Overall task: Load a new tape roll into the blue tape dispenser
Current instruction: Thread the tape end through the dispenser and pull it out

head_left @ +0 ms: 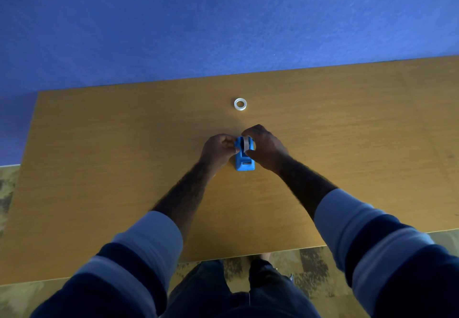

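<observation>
My left hand (218,149) braces the dispenser (244,160); my right hand (264,149) pinches the roll (246,143) into its cradle. Beyond the dispenser lies a ring (240,104). Threading remains.

Left hand (218,149) curled, right hand (265,147) curled, both forearms extended

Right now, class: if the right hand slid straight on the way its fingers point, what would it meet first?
The right hand points left across the blue tape dispenser, so it would first press the tape roll seated there, which its fingers probably already touch; beyond that waits the left hand.
</observation>
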The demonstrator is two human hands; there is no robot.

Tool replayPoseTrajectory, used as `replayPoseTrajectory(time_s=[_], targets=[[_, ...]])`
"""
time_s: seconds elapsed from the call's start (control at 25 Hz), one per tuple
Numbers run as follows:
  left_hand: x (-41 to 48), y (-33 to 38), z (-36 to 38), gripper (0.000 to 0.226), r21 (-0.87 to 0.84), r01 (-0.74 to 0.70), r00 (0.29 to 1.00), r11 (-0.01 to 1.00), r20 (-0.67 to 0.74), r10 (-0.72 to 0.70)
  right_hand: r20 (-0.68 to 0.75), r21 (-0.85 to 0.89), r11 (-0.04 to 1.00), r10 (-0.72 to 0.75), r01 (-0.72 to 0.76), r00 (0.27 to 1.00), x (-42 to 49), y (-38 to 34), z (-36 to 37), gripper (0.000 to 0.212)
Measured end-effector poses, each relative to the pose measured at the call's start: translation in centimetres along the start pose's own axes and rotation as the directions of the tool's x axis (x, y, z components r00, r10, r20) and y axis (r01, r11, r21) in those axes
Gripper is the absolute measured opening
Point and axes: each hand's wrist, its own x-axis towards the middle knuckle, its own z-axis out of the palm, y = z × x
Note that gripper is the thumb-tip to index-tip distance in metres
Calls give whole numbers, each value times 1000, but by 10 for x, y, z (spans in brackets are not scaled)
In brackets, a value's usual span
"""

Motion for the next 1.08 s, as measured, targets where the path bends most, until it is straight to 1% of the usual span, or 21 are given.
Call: replayPoseTrajectory(time_s=[0.32,0.8,1.08], targets=[[-1,-1,0,40,20,-31,999,999,-20,32,10,39,999,5,-6,1000,-2,0,3,44],[-1,-3,3,44,56,-54,998,997,-22,55,-16,64,998,30,-29,999,-6,2,5,47],[-1,-2,7,37,80,-101,991,992,-81,107,-23,51,999,6,-4,1000,-6,0,4,43]])
